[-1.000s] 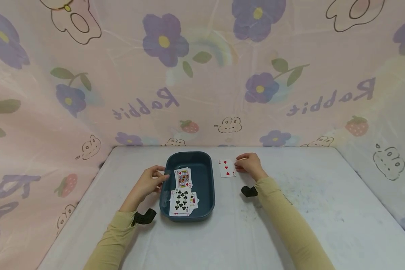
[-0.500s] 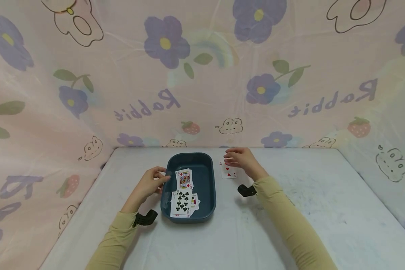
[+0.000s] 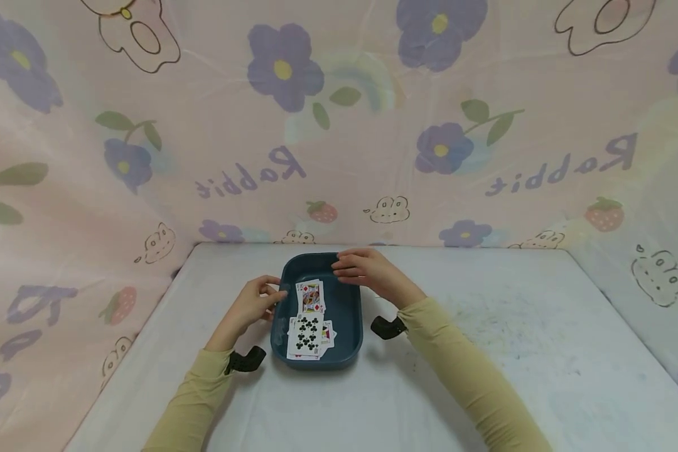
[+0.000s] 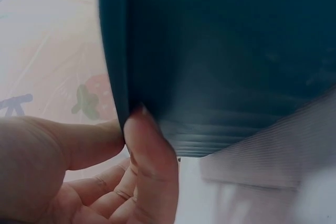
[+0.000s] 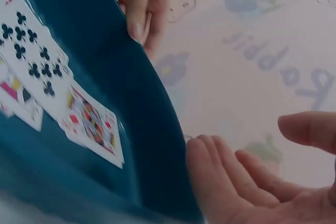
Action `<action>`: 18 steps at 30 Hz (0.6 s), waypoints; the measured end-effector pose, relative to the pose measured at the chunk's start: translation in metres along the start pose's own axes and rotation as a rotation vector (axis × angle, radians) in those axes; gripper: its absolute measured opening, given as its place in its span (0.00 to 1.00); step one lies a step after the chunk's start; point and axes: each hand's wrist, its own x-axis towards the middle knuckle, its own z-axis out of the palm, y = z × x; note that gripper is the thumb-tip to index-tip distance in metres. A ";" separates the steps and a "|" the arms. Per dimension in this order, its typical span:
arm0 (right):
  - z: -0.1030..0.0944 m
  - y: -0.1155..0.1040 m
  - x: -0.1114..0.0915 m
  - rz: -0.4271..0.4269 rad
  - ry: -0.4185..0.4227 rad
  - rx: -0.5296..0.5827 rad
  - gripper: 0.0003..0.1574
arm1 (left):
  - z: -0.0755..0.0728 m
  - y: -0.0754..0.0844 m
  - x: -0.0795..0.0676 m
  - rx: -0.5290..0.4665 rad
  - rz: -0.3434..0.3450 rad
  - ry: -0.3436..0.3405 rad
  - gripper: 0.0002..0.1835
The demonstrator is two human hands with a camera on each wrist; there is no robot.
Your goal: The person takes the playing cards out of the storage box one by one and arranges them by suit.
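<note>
A dark blue tray stands on the white table. Overlapping playing cards lie along its left side: a king of diamonds toward the far end, a ten of clubs nearer, and another face card partly covered. My left hand pinches the tray's left wall, thumb and finger on either side of it. Over the far right corner of the tray is my right hand, fingers extended and fingertips right at the rim. No card shows between its fingers in the right wrist view.
Behind the table hangs a pink curtain printed with flowers and rabbits. A black wrist mount juts from the left sleeve, and another black mount from the right one. Bare tabletop extends to the right.
My right hand has moved left, from beside the three of hearts, across it, to the tray's far right corner. The three of hearts is now out of sight. My left hand keeps its place.
</note>
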 end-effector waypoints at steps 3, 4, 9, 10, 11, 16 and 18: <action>0.010 0.004 0.002 0.036 -0.027 -0.001 0.24 | 0.000 -0.002 0.001 -0.001 -0.006 0.003 0.22; 0.013 0.005 0.003 0.048 -0.030 0.003 0.25 | 0.000 -0.002 0.002 0.004 0.000 -0.003 0.22; 0.027 0.012 0.006 0.124 -0.041 0.011 0.27 | 0.001 -0.001 0.003 0.004 -0.003 -0.002 0.22; 0.030 0.013 0.007 0.138 -0.045 0.015 0.28 | 0.001 -0.001 0.003 0.005 0.001 -0.001 0.22; 0.032 0.015 0.008 0.153 -0.049 0.021 0.28 | 0.001 0.000 0.003 0.005 -0.002 0.003 0.22; 0.042 0.025 0.014 0.219 -0.054 0.006 0.31 | 0.000 0.002 0.001 0.013 -0.005 -0.004 0.22; 0.045 0.028 0.016 0.242 -0.050 -0.016 0.32 | 0.000 0.002 0.001 0.014 -0.005 -0.007 0.22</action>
